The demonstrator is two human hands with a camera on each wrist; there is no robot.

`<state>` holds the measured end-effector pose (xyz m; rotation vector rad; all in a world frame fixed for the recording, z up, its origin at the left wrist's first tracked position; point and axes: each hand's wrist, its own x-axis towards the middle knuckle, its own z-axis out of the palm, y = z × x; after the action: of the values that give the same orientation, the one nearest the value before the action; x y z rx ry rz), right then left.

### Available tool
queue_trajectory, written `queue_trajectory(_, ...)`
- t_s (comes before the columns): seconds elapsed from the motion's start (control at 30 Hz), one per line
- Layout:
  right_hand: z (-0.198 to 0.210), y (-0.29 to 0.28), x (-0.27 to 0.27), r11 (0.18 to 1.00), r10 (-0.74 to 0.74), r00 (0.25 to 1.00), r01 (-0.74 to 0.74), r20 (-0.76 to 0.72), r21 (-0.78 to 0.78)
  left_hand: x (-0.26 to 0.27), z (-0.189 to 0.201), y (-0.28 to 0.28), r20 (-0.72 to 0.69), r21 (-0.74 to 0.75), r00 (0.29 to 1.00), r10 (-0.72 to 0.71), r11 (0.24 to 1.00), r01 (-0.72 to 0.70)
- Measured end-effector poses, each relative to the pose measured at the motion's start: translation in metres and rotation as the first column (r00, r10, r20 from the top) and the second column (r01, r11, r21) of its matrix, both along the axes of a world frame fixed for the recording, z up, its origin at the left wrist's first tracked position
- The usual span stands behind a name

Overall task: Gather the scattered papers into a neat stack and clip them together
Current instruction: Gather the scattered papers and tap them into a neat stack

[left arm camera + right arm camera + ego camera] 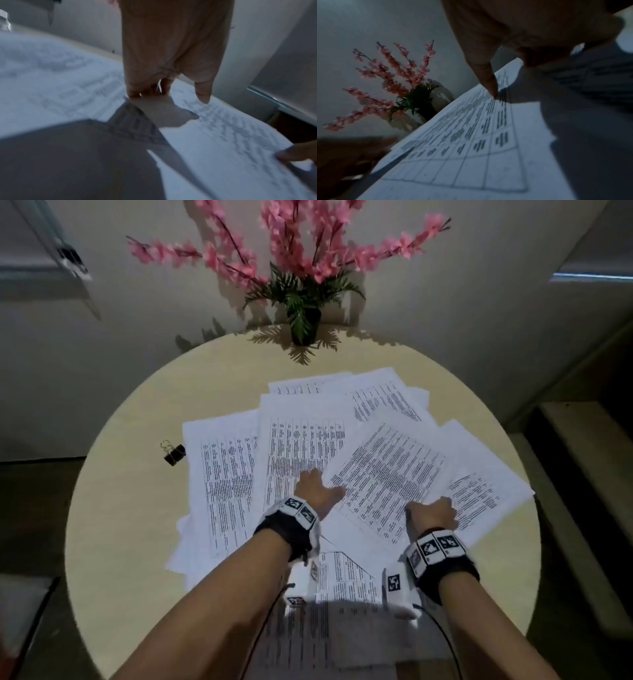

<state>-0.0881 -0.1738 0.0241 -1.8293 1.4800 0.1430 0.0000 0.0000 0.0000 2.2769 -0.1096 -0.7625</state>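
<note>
Printed sheets (pixel 301 440) lie fanned and overlapping across a round beige table (pixel 137 508). My left hand (pixel 317 487) is humped over the middle sheet, its fingertips (pixel 137 90) pressing down on the paper (pixel 68 81) and its thumb held apart. My right hand (pixel 433 511) is at the lower right edge of a tilted sheet (pixel 383 470). Its thumb (pixel 488 81) lies on top of that sheet (pixel 471 135) and its fingers are curled. A black binder clip (pixel 173 454) lies alone on the table, left of the papers.
A dark vase of pink flowers (pixel 305 326) stands at the table's far edge against the wall. More sheets hang over the near edge between my forearms. Bare tabletop shows on the left around the clip. Cables run from both wrist bands.
</note>
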Motion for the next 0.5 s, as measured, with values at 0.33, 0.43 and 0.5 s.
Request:
queue_trajectory(0.33,-0.005,0.011,0.026,0.875,0.393,0.920,-0.370,0.012,-0.311,0.007,0.023,0.075,0.076,0.279,0.912,0.402,0.870,-0.407)
queue_trajectory(0.43,-0.002,0.027,0.036,0.917,0.394,0.903,-0.372,0.172,-0.145,0.004,0.023,0.096,0.067,0.302,0.911,0.408,0.862,-0.408)
queue_trajectory(0.5,0.003,0.043,0.046,0.928,0.346,0.899,-0.369,0.267,0.041,0.001,0.018,0.092,0.048,0.279,0.970,0.238,0.929,-0.242)
